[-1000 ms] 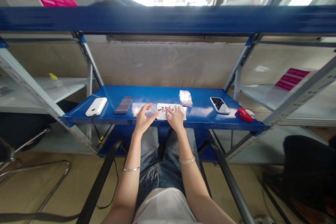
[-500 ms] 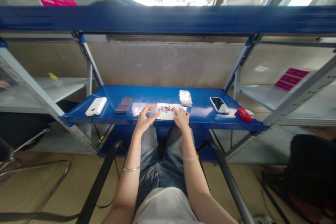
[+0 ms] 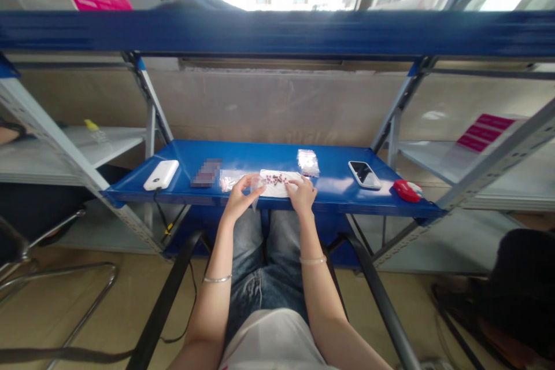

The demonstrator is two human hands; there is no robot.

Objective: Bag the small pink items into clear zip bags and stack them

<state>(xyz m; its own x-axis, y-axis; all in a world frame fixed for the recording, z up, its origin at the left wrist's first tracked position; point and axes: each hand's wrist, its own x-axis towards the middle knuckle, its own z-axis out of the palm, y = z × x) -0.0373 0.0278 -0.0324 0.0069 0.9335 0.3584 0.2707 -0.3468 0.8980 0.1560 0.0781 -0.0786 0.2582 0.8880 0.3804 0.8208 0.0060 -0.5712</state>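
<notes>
On the blue shelf table in front of me lies a white sheet, perhaps a tissue, with several small dark red and purple beads scattered over it. My left hand grips a clear plastic bag between thumb and fingers at the sheet's left end; part of the bag hangs over the table edge. My right hand rests at the sheet's right end, fingers curled and thumb close to the beads. Whatever its fingertips hold is too small to make out. Left of my left hand is a clear packet with small reddish contents.
A stack of clear bags lies behind my right hand. Farther right are a white-edged phone and a red item. At left sit a blurred-out flat object and a white power bank with a cable.
My right hand has drawn back slightly to the right, its fingers more curled. The clear bag in my left hand now shows more, hanging below the table edge.
</notes>
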